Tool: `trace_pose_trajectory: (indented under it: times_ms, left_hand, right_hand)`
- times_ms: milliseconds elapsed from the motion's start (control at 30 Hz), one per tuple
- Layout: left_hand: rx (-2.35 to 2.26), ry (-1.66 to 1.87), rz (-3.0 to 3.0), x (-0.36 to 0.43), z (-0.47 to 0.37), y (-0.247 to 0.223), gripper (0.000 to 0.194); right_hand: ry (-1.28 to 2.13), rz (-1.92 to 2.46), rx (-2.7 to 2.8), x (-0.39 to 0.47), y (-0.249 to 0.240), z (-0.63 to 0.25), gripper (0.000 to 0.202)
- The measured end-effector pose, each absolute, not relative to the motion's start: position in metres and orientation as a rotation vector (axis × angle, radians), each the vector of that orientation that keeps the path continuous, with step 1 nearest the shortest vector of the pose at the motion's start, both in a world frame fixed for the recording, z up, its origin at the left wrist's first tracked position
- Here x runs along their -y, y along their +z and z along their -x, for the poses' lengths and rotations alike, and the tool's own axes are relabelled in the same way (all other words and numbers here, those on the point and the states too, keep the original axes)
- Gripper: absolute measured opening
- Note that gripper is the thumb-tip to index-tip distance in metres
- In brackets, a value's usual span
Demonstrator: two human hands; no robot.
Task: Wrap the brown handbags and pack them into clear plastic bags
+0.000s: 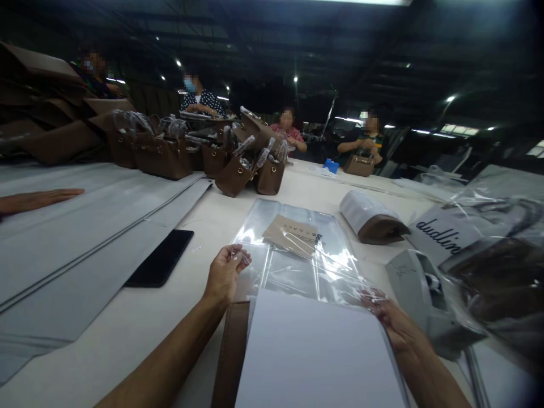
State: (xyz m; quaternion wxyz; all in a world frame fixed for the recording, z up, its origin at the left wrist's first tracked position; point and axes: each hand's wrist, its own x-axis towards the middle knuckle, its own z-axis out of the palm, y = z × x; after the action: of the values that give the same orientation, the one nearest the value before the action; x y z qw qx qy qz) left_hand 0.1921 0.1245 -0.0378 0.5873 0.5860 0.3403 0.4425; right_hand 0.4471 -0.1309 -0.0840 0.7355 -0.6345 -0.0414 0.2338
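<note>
A clear plastic bag (293, 277) lies flat in front of me, a tan printed card (291, 233) showing at its far part. My left hand (225, 273) pinches the bag's left edge between thumb and fingers. On the opposite edge, my right hand (390, 317) has its fingers closed round the plastic, slightly blurred. Between my forearms a white sheet (314, 351) reaches up to the bag's near end. Along its left side a strip of a brown leather-like piece (233, 348) shows from beneath; the rest of that piece is hidden.
A black phone (161, 258) and grey sheets (85, 255) lie left, another person's hand (46, 199) on them. Brown handbags (161, 156) stand behind. Right are a wrapped brown roll (374, 218), a grey tape dispenser-like object (419, 294) and plastic-wrapped bags (497, 272). Several people work beyond.
</note>
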Motion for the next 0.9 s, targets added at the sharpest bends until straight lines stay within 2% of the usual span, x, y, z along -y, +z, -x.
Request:
trace_pose_trajectory:
  times_ms: [133, 267, 367, 467, 567, 700, 900]
  left_hand:
    - [-0.838, 0.954, -1.597, -0.117, -0.189, -0.040, 0.054]
    - [-0.750, 0.714, -1.898, -0.116, -0.191, -0.029, 0.042]
    - [-0.707, 0.586, -1.990, -0.117, -0.193, -0.016, 0.044]
    - [-0.658, 0.536, -2.017, -0.112, -0.185, -0.001, 0.047]
    - [-0.574, 0.525, -1.975, -0.101, -0.169, 0.015, 0.048]
    - [-0.541, 0.577, -1.869, -0.087, -0.142, 0.030, 0.053]
    - [-0.671, 0.713, -1.711, -0.065, -0.105, 0.016, 0.058]
  right_hand:
    - [0.365, 1.320, 0.002, 0.121, -0.083, -0.441, 0.032]
    - [0.274, 1.384, 0.010, 0.114, -0.071, -0.421, 0.035]
    - [0.246, 1.685, 0.199, 0.116, -0.060, -0.406, 0.040]
    - [0.004, 2.009, 0.536, 0.128, -0.049, -0.395, 0.050]
    - [-0.287, 1.984, 0.896, 0.143, -0.041, -0.387, 0.055]
    - [-0.569, 1.736, 1.263, 0.152, -0.033, -0.378, 0.050]
    - [-0.510, 1.593, 1.498, 0.148, -0.033, -0.375, 0.024]
